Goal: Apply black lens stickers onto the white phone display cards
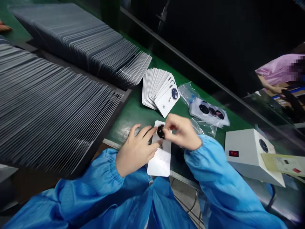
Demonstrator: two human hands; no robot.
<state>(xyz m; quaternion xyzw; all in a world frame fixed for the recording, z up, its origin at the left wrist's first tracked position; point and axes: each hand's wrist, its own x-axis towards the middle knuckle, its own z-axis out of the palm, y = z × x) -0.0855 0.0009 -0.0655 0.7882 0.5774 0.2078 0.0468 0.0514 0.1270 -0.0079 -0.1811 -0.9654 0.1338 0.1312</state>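
Left hand (136,152) and right hand (183,131) work at a black disc (161,132) on a white panel (160,163).
The panel juts over the near edge of the green table (124,124); the left hand is open, fingers spread against the panel beside the disc; the right's thumb and forefinger curl at the disc, though whether they grip it I cannot tell. Beyond lies a fan of white panels (154,87).
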